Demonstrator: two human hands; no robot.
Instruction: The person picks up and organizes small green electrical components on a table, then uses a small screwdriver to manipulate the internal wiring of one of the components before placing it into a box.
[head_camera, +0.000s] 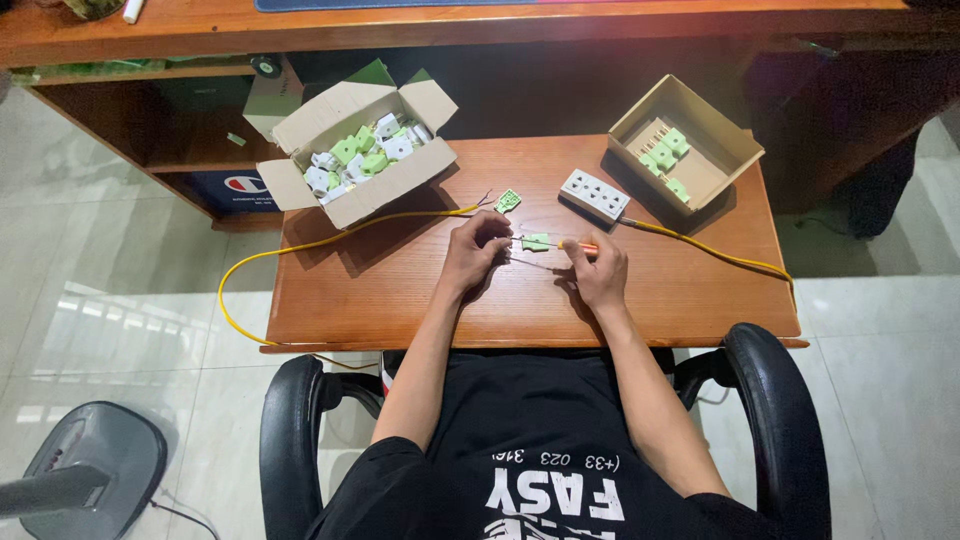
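Slippage looked like your main risk: your right hand (598, 272) was closed on an orange screwdriver (578, 246) aimed at the small green part (536, 241) pinched in your left hand (474, 250), and a skewed tip could have jumped off. Beyond the part, the left box (352, 155) held many green and white pieces. The right box (682, 140) held a few green ones.

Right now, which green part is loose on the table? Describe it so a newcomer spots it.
Start at the wooden table, then the open box of parts at its far left. Just right of it, past the yellow cable, lies one small green part, alone, unboxed, in nobody's hand.
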